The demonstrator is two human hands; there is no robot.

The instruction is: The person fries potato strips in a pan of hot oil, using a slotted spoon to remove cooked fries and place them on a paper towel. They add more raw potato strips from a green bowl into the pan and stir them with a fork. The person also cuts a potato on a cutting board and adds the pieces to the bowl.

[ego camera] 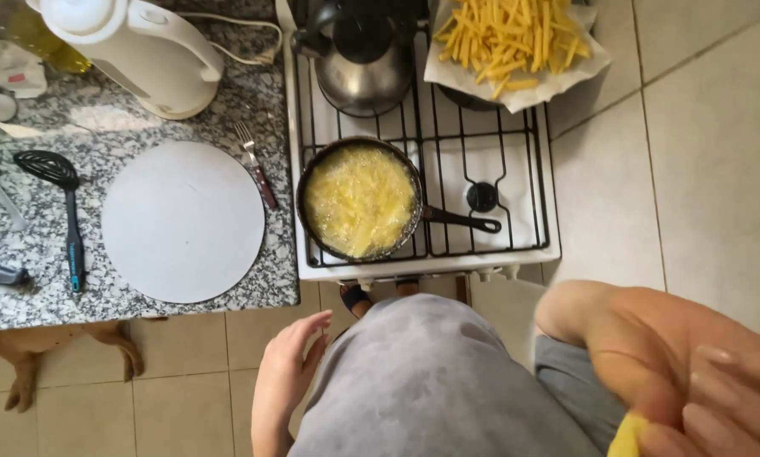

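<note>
My left hand hangs open beside my grey-clothed body, fingers loosely apart, holding nothing. My right hand is raised very close to the camera at the lower right, blurred, with its fingers curled around a small yellow piece of which only a corner shows at the frame's bottom edge. In front of me a black pan of pale potato sticks bubbling in oil sits on the front left burner of a white gas stove, its handle pointing right.
Cooked fries on paper lie at the stove's back right, a metal kettle at back left. The granite counter carries a round white board, fork, black slotted spatula and white electric kettle. An animal's tan legs show below.
</note>
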